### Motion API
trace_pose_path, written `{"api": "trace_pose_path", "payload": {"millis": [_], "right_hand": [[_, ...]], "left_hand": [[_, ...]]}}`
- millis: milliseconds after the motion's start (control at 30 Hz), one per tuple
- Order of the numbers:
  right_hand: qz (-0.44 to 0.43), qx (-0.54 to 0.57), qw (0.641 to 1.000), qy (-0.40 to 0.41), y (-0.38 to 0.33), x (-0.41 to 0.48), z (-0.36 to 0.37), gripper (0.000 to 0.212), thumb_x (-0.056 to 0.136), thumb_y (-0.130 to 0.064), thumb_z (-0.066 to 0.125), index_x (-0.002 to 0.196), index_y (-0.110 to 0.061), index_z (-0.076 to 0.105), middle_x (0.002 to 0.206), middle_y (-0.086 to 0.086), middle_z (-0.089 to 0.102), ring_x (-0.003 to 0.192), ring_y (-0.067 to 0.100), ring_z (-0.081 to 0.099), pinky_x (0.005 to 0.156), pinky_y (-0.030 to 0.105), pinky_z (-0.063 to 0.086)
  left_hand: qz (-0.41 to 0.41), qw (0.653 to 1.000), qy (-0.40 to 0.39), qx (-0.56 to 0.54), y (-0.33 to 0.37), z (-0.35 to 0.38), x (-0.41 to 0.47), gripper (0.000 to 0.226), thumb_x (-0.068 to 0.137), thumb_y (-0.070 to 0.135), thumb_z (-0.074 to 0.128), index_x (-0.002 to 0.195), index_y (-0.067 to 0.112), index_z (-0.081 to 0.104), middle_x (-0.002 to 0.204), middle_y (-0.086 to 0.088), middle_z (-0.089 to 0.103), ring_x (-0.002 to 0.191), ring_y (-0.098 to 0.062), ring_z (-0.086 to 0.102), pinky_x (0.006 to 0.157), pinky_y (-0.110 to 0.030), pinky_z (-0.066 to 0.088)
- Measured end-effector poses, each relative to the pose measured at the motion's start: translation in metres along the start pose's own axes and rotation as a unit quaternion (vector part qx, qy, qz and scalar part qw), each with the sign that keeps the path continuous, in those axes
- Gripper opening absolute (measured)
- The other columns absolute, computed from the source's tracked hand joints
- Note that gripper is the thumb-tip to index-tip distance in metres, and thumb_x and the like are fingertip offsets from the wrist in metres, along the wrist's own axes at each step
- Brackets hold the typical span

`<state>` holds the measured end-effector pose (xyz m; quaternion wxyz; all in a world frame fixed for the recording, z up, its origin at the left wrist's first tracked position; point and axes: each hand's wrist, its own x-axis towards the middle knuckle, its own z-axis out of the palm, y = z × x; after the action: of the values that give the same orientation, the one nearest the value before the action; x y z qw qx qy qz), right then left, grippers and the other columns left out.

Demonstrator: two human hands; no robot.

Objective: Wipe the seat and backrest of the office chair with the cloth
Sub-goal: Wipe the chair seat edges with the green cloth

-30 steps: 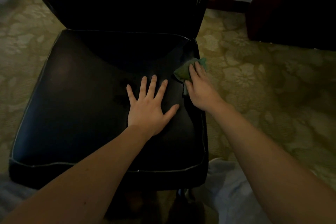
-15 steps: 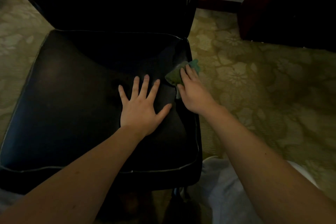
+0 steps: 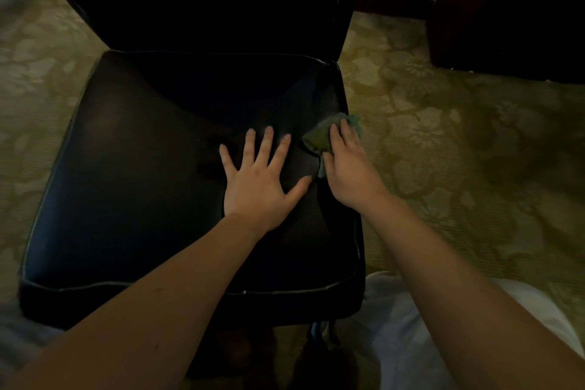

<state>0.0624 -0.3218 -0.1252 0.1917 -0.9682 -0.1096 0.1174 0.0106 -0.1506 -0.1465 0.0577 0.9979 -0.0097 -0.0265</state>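
The black leather seat (image 3: 133, 174) of the chair fills the middle of the view, with pale piping round its edge. Its dark backrest (image 3: 221, 0) rises behind it. My left hand (image 3: 262, 177) lies flat on the seat with its fingers spread. Just to its right, my right hand (image 3: 349, 168) presses a crumpled green cloth (image 3: 318, 136) against the seat's right edge, fingers fairly straight over it. Most of the cloth is hidden under that hand.
Patterned olive carpet (image 3: 459, 142) surrounds the chair. A dark wooden cabinet (image 3: 512, 9) stands at the back right, beside a white wall with a dark skirting board (image 3: 392, 1). My pale clothing (image 3: 395, 342) shows at the bottom right.
Both hands keep their places on the seat. The right hand with the cloth has shifted slightly along the seat's right edge, and the view has swayed a little.
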Motion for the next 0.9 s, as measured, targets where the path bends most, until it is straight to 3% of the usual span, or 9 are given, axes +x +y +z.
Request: {"api": "trace_pose_path", "payload": {"millis": [367,900], "right_hand": [[-0.017,-0.043,0.999,-0.022,-0.003,-0.028,0.003,0.060,0.108,-0.028,0.030,0.157,-0.007,0.004,0.166,0.012,-0.002,0.153,0.026,-0.004,0.125,0.037,0.004],[-0.002,-0.002,1.000,-0.031,-0.005,-0.057,0.007,0.059,0.108,-0.025,0.030,0.158,-0.007,0.003,0.166,0.011,-0.007,0.153,0.026,-0.007,0.125,0.037,0.004]], "left_hand": [[0.000,1.000,-0.008,-0.009,-0.002,0.000,0.001,0.085,0.088,0.083,0.006,0.160,0.037,-0.002,0.170,0.003,-0.004,0.155,-0.028,-0.009,0.117,-0.069,0.000],[0.027,0.991,-0.130,0.007,-0.006,-0.034,0.004,0.086,0.091,0.081,0.020,0.159,0.038,-0.009,0.168,0.003,-0.014,0.154,-0.030,-0.015,0.118,-0.069,-0.002]]}}
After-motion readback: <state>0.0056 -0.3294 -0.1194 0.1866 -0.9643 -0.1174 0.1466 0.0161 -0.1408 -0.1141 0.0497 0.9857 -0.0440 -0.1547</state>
